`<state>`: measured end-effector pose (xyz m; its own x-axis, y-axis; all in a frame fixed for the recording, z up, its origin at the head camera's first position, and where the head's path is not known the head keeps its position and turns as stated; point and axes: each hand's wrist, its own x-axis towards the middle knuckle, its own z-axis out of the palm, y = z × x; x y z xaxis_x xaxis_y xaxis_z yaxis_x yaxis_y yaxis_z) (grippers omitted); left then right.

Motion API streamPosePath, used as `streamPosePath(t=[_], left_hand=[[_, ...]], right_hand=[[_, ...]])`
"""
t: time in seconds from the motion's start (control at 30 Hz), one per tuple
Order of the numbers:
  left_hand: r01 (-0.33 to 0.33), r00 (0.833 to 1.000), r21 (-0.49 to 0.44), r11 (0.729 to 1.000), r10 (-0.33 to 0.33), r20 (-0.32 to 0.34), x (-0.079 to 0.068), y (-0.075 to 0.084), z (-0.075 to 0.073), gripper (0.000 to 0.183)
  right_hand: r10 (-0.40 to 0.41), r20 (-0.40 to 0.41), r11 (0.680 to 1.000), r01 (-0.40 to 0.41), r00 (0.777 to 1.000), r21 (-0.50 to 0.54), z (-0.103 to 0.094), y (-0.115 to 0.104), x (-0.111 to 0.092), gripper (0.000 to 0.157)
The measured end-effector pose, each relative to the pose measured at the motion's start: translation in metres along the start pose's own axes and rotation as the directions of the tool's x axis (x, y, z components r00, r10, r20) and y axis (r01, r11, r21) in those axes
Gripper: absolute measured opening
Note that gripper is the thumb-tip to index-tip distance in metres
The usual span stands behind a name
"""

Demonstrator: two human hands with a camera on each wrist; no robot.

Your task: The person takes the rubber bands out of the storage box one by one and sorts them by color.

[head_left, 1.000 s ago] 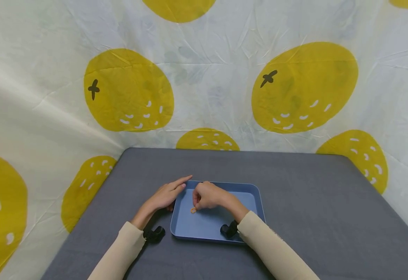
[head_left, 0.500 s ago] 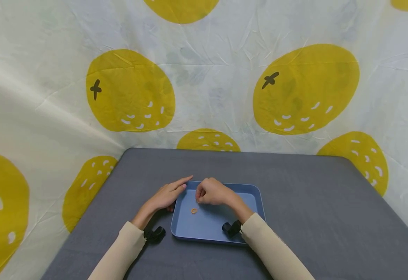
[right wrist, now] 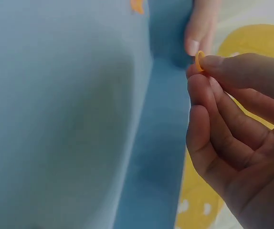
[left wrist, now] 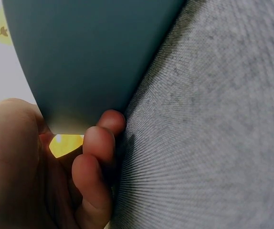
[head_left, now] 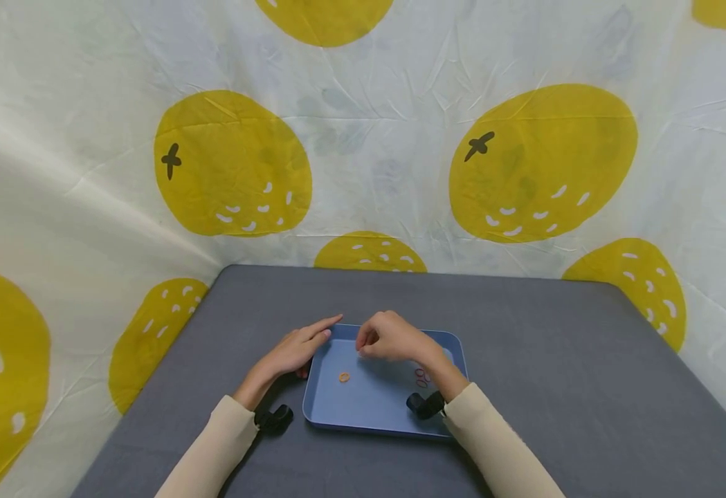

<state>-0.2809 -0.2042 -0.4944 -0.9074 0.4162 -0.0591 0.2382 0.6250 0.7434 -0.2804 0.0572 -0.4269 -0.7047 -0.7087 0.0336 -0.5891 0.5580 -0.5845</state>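
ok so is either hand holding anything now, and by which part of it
The right hand pinches a small orange ring by one side of its band. The left hand touches the left end of the tray; whether it grips is unclear.

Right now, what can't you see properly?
Head view: how many pink rings; tiny, beside the right arm.
Head view: the yellow ring the right hand pinches; too small.
Left wrist view: inside the blue tray, hidden by its wall.
Right wrist view: an orange piece, cut by the top edge.

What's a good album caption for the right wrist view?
Right hand pinching an orange ring near a blue tray.
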Motion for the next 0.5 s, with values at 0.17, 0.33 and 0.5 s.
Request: streamPosePath(t=[0.17, 0.33, 0.5], left_hand=[[0.003, 1.0, 0.001, 1.0, -0.003, -0.005, 0.0, -0.001, 0.0, 0.046], [-0.003, 1.0, 0.007, 1.0, 0.003, -0.001, 0.0, -0.002, 0.001, 0.046], [-0.008, 1.0, 0.01, 1.0, 0.008, -0.001, 0.0, -0.002, 0.0, 0.046]], right_hand=[[-0.005, -0.022, 1.0, 0.005, 1.0, 0.003, -0.01, -0.003, -0.012, 0.009], [0.0, -0.053, 1.0, 0.001, 0.999, 0.016, -0.022, -0.004, -0.027, 0.008], [0.014, -0.105, 1.0, -0.012, 0.994, 0.018, -0.035, 0.001, -0.045, 0.007]])
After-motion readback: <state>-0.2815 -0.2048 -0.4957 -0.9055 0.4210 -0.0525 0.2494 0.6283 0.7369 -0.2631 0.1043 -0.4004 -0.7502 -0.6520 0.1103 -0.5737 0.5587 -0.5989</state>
